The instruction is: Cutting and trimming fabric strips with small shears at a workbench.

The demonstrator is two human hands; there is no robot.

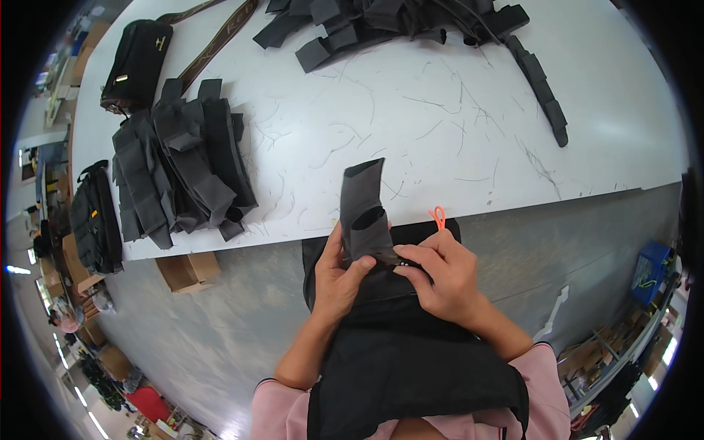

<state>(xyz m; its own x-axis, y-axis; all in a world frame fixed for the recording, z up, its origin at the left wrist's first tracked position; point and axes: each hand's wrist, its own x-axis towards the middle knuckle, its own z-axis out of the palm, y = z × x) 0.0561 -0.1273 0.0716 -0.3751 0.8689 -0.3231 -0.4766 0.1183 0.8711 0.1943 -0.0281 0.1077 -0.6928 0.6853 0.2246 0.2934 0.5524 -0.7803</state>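
Observation:
My left hand (341,275) is closed round the lower part of a dark grey fabric pouch strip (363,194), fingers behind and thumb in front. The strip stands up at the table's near edge, with open pocket mouths. My right hand (446,273) pinches a small dark tool, apparently thread snips (402,263), at the strip's lower right corner. Most of the tool is hidden in the fingers. An orange loop (438,218) sticks out above the right knuckles.
Loose thread ends lie over the white table (315,110). A stack of grey fabric strips (183,161) is at left, near a black bag (139,62) and a backpack (95,220). More strips (396,22) pile up at the far side; one strip (541,92) trails right. Below stands a cardboard box (188,272).

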